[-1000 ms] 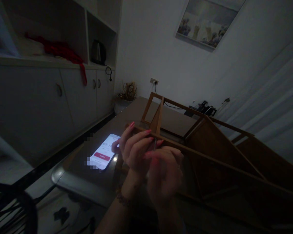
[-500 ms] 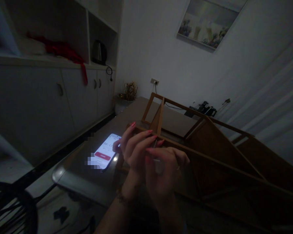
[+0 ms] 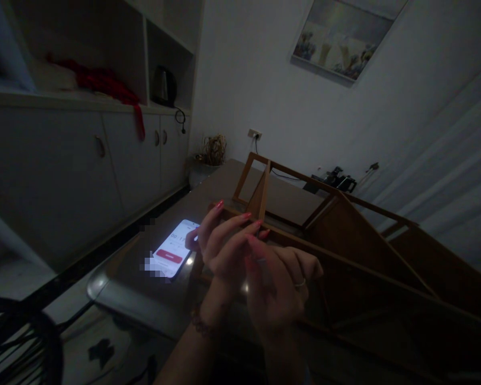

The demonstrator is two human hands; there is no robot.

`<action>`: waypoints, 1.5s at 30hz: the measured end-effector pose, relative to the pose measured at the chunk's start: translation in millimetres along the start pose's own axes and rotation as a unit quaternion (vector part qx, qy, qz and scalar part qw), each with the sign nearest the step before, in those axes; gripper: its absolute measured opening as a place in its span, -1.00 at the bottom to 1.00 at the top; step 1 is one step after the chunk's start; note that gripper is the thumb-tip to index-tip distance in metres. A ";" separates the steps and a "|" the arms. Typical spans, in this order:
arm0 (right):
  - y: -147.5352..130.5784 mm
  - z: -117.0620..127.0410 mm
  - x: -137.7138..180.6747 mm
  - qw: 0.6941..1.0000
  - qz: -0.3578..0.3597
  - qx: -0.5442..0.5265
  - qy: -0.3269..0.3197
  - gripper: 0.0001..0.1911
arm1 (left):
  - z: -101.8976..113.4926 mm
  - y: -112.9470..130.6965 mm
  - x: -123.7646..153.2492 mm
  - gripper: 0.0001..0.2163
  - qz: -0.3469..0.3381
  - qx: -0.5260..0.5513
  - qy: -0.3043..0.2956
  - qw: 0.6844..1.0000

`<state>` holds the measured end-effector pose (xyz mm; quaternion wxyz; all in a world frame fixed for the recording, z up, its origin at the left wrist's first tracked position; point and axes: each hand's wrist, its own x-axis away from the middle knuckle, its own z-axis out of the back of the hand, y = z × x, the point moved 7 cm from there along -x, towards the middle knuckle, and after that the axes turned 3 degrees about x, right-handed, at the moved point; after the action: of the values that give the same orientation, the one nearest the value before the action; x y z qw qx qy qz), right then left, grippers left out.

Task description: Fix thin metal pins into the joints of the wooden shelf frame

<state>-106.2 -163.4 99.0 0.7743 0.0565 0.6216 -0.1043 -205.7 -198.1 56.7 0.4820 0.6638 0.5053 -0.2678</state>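
My left hand, with red-painted nails and a beaded bracelet at the wrist, is held over the table beside the phone. Its outer fingers are fanned, while its index finger and thumb come together at the right. Close against it is my right hand, wearing a ring, its thumb and index finger pinched at the left fingertips. Something thin, too dark and small to name, shows between the fingertips. Left of the hands lies a lit phone with a timer and a red button, partly behind the left little finger.
A wooden frame with slanted dividers lies across the table. White cabinets hold a kettle and red cloth. A potted dried plant stands behind. A black wheel-like rim is at lower left.
My right hand has shifted slightly right and turned, so its ring shows more plainly. My left hand has hardly moved. The phone and frame are where they were.
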 end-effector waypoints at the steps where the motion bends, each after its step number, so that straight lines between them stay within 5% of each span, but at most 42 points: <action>1: -1.2 -0.8 0.1 1.000 0.008 0.009 -0.001 -0.78 | 0.1 -0.2 0.7 -0.94 0.000 0.001 0.003 1.000; 12: -6.3 -13.3 1.9 0.998 -0.001 0.013 -0.060 -0.71 | 0.4 2.9 -1.6 -0.95 -0.003 0.002 0.010 1.000; 17: 0.0 -7.6 2.3 0.998 -0.029 -0.053 -0.015 -0.83 | 1.0 1.4 0.8 -0.96 -0.019 -0.004 0.013 1.000; 31: -6.1 -6.4 3.0 0.998 -0.007 -0.056 -0.010 -0.74 | 1.3 1.8 -0.8 -0.94 -0.007 0.004 0.003 1.000; 39: 0.0 17.3 8.8 0.999 0.020 -0.014 0.047 -0.74 | 1.6 -1.7 -0.9 -0.83 -0.019 0.027 -0.011 0.999; 42: 8.1 31.9 5.6 0.989 -0.056 -0.019 0.135 -0.65 | 1.6 -3.4 0.7 -0.81 -0.012 0.023 -0.015 1.000; 45: 19.9 25.0 3.8 0.961 -0.176 -0.187 0.104 -0.74 | 1.3 -3.1 0.6 -0.82 -0.006 0.012 -0.023 1.000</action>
<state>-77.1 -149.8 100.0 0.6719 -0.1888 0.7070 -0.1143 -208.3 -198.9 54.5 0.4837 0.6605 0.4946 -0.2916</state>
